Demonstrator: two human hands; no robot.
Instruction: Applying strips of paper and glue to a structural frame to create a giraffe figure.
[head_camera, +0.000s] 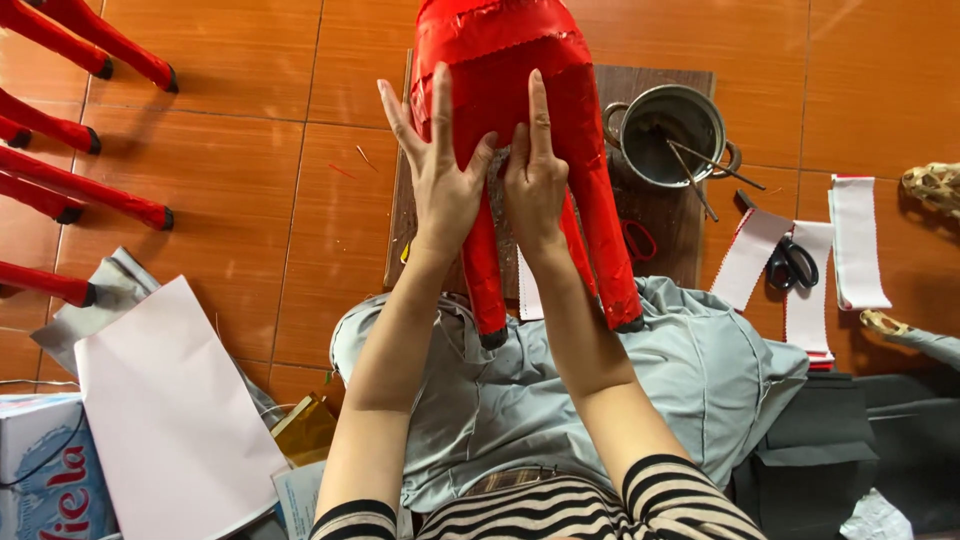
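Your left hand (443, 180) and right hand (535, 175) press flat, fingers spread, on the red paper figure (520, 60); its top is cut off, and it hides the board (660, 215) beneath.

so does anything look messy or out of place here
Mostly a working mess. Both hands, left hand and right hand, press flat on the red paper-covered figure. Thin sticks poke askew out of the metal pot, and scissors lie across loose white strips scattered on the tile floor.
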